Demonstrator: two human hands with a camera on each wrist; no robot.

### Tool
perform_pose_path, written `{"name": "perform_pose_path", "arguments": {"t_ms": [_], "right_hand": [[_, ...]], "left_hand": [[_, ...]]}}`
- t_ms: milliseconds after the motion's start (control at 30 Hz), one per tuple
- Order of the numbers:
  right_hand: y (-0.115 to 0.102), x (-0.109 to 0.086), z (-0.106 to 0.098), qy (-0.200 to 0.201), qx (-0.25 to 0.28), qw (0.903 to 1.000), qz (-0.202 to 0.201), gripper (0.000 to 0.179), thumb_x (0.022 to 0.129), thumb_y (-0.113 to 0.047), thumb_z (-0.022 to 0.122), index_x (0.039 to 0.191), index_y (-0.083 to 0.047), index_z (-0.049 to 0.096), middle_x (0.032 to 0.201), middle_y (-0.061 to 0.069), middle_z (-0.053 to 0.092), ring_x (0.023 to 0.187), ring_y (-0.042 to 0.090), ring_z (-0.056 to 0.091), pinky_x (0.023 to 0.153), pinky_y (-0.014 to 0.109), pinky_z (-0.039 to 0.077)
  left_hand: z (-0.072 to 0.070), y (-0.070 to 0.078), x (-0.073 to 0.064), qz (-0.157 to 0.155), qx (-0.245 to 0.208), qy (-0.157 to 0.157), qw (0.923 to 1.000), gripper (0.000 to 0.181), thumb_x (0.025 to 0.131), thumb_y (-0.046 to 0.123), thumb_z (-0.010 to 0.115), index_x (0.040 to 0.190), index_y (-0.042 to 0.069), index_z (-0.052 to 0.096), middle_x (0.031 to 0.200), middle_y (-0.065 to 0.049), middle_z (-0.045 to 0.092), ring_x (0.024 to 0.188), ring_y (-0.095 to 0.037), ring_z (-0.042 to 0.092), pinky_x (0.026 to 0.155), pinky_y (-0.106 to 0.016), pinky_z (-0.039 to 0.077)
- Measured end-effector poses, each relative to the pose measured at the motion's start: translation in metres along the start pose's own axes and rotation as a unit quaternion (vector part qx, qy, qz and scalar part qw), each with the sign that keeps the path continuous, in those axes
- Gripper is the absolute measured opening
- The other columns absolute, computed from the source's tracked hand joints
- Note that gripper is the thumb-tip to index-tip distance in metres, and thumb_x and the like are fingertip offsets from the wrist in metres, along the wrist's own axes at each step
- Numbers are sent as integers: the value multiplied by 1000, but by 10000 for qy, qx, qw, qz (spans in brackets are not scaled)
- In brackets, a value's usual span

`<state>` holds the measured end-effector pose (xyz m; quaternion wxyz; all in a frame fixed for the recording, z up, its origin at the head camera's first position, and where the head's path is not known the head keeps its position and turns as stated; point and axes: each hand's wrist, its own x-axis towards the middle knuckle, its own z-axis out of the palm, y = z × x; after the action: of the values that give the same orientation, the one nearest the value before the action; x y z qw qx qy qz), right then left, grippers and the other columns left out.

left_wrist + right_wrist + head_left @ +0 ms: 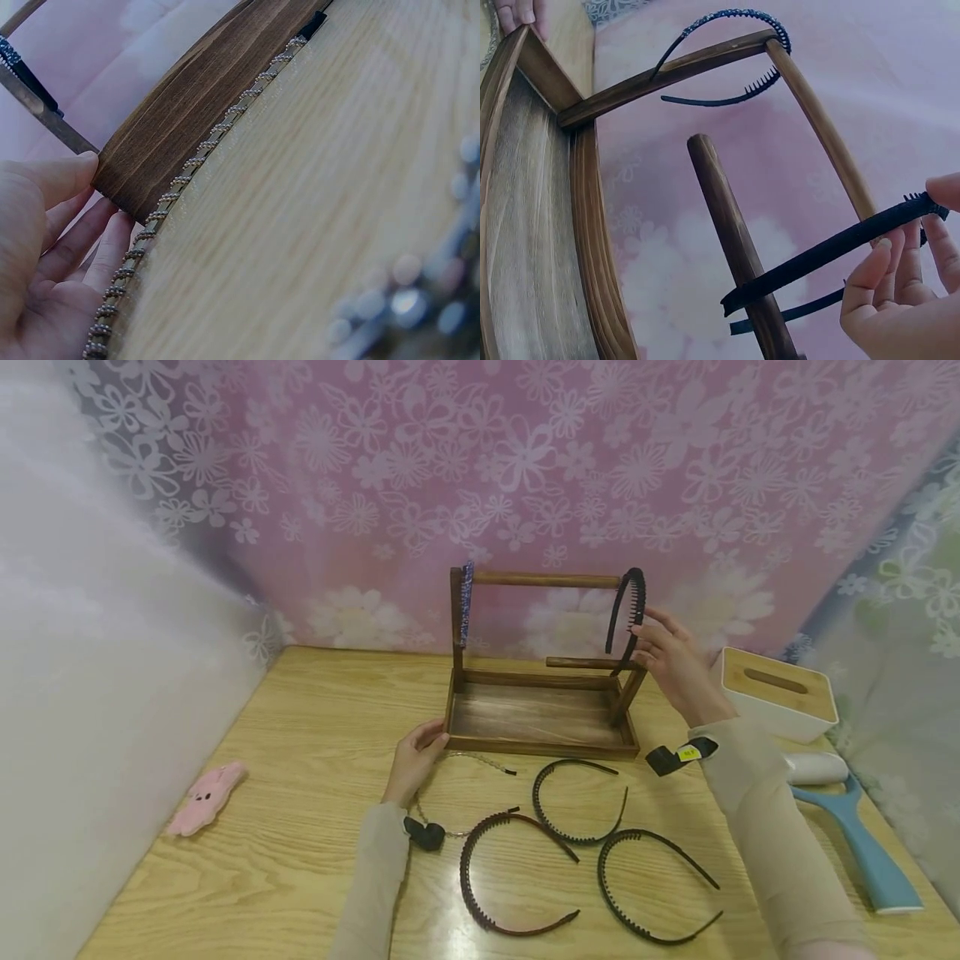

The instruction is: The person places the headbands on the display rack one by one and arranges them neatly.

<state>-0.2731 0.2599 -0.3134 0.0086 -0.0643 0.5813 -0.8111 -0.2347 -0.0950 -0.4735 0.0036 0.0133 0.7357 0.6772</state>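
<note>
A dark wooden rack (543,748) has a tray base, a top bar and a shorter lower bar. At its front left corner my left hand (416,760) grips the tray, thumb on the edge, fingers behind. My right hand (671,660) holds a black toothed headband (817,259) at the rack's right end. This headband loops over the top bar; in the right wrist view its two ends straddle the lower bar (731,217). A blue sparkly headband (467,606) hangs at the top bar's left end. Beside my left hand lies a beaded headband (196,161), partly covered by that arm.
In front of the rack lie a brown headband (467,877) and two black headbands, one nearer the rack (537,797) and one farther right (609,897). At right stand a tissue box (780,693) and a blue-handled lint roller (862,835). A pink plush clip (206,797) lies left.
</note>
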Motion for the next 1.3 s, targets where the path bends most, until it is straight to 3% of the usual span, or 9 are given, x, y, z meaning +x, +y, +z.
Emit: {"name": "perform_pose_path", "arguments": {"t_ms": [367,567,767,933,1067,1300], "right_hand": [[18,18,28,-89,-390,9991,171,24,98,-9,57,119,-22,53,93,-7,62,82,9,56,75,18,51],[28,25,49,-116,-1000,9936,513,42,100,-16,56,140,-20,44,110,-5,50,94,9,49,78,17,49],[37,33,70,-254,-1344,9887,621,54,100,-16,55,150,-15,35,107,-4,48,100,9,49,84,23,47],[45,37,88,-381,-1211,9899,628,53,100,-12,53,150,-14,35,106,-5,49,100,9,50,94,34,44],[51,42,104,-524,-1079,9907,641,54,100,-9,52,151,-12,33,108,-4,49,100,10,52,97,35,44],[61,53,130,-599,-1361,9872,579,52,99,-11,55,149,-12,38,117,0,48,106,13,51,100,38,45]], "left_hand": [[-2,-3,3,57,20,-17,10000,40,97,10,60,134,-2,55,136,-22,57,126,-35,55,104,-40,50],[-2,-3,3,34,6,15,10000,39,97,9,61,134,-3,56,135,-22,58,126,-35,55,103,-40,51],[0,-2,3,4,35,33,10000,39,97,10,61,133,-2,56,135,-22,58,126,-35,56,103,-40,51],[0,-2,3,29,138,66,9999,39,97,10,61,133,-2,56,134,-22,59,125,-35,56,102,-40,51],[-1,-2,3,32,113,68,9999,39,97,10,61,133,-2,56,135,-22,59,125,-35,56,104,-42,50],[0,-1,4,2,88,30,10000,38,97,9,60,133,-1,57,135,-21,58,126,-35,56,103,-41,50]]}}
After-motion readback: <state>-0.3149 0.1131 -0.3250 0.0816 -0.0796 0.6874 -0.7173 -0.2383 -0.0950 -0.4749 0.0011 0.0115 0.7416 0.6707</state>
